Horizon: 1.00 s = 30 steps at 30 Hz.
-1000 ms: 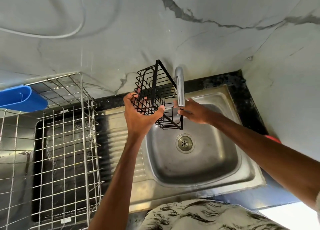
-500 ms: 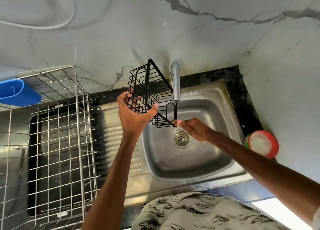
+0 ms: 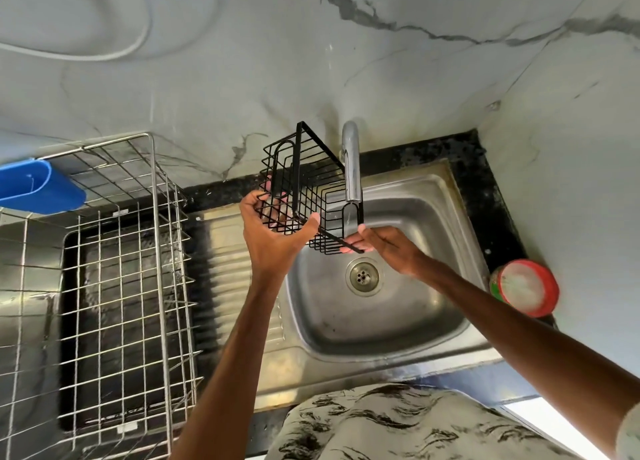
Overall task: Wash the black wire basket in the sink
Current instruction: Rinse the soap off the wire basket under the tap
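Note:
The black wire basket (image 3: pixel 304 189) hangs tilted on its side above the steel sink (image 3: pixel 433 217), right beside the chrome tap spout (image 3: pixel 351 168). My left hand (image 3: pixel 273 241) grips the basket's left end, thumb on the front rim and fingers inside the wires. My right hand (image 3: pixel 388 248) pinches the basket's lower right corner bar under the spout. Whether water runs from the tap I cannot tell. The drain (image 3: pixel 363 276) lies below, uncovered.
A large silver wire dish rack (image 3: pixel 114 286) stands on the left drainboard, with a blue plastic holder (image 3: pixel 38 189) on its far corner. A red-rimmed round container (image 3: pixel 524 288) sits on the black counter right of the sink. Marble walls close the back and right.
My right hand left the tap spout, dropped toward the basin, then rose and took the basket's lower right corner. My left hand kept its hold on the basket.

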Each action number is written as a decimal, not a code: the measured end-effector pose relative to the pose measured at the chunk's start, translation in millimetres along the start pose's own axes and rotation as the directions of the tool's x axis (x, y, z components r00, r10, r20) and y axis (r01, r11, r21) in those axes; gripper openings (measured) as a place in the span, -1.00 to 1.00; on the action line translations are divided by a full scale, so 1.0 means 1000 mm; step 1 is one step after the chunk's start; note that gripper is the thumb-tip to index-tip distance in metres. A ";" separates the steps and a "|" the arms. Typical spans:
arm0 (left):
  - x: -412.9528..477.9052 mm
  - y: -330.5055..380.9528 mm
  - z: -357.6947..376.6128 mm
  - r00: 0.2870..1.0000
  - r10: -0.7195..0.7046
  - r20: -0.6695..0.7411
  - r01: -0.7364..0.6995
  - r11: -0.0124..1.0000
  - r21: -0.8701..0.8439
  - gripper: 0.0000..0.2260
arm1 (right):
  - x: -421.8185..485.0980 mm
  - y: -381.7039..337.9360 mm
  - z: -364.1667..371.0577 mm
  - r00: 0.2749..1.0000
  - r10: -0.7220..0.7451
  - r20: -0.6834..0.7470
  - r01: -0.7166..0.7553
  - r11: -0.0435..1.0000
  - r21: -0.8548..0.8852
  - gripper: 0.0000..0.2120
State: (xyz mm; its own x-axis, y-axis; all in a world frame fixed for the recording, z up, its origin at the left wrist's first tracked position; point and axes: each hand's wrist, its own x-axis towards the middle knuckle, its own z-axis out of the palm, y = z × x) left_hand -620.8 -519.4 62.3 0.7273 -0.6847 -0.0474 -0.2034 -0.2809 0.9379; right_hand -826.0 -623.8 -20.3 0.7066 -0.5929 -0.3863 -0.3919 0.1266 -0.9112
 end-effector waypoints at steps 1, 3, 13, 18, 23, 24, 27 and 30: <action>0.000 -0.002 0.001 1.000 -0.013 -0.003 0.013 1.000 -0.007 -0.21 | 0.001 -0.002 -0.005 1.000 0.019 -0.010 -0.019 0.999 0.044 -0.59; 0.000 -0.005 0.003 1.000 -0.021 0.002 0.021 1.000 -0.005 -0.21 | 0.002 -0.003 -0.014 0.997 0.049 -0.054 -0.045 0.997 0.070 -0.61; 0.012 -0.021 -0.022 0.982 -0.161 0.095 0.174 0.975 -0.141 -0.42 | 0.030 0.008 -0.023 0.916 0.015 -0.400 -0.049 0.996 -0.075 -0.31; 0.026 -0.025 -0.022 0.906 -0.283 0.314 0.360 0.905 -0.225 -0.56 | 0.047 -0.021 -0.046 0.994 0.108 0.014 -0.104 0.980 -0.170 -0.39; 0.041 -0.041 0.001 0.800 -0.357 0.482 0.506 0.833 -0.224 -0.27 | 0.044 -0.034 -0.044 0.928 0.297 0.224 -0.315 0.948 0.048 -0.69; 0.042 -0.040 0.007 0.786 -0.361 0.501 0.522 0.822 -0.227 -0.22 | 0.040 -0.033 -0.042 0.925 0.320 0.203 -0.343 0.935 0.089 -0.70; 0.038 -0.030 0.020 0.743 -0.422 0.519 0.577 0.797 -0.178 -0.30 | 0.027 -0.023 -0.041 0.917 0.382 0.113 -0.395 0.908 0.140 -0.67; 0.023 -0.038 0.029 0.647 -0.449 0.617 0.579 0.816 -0.013 -0.14 | 0.015 -0.012 -0.041 0.891 0.449 0.068 -0.454 0.874 0.173 -0.66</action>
State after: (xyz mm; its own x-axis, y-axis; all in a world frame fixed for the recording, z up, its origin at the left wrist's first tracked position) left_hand -615.4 -543.5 16.3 0.1573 -0.7315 -0.6634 0.2637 -0.6162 0.7421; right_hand -834.2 -667.0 -9.1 0.4935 -0.4171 -0.7632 -0.5615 0.5173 -0.6458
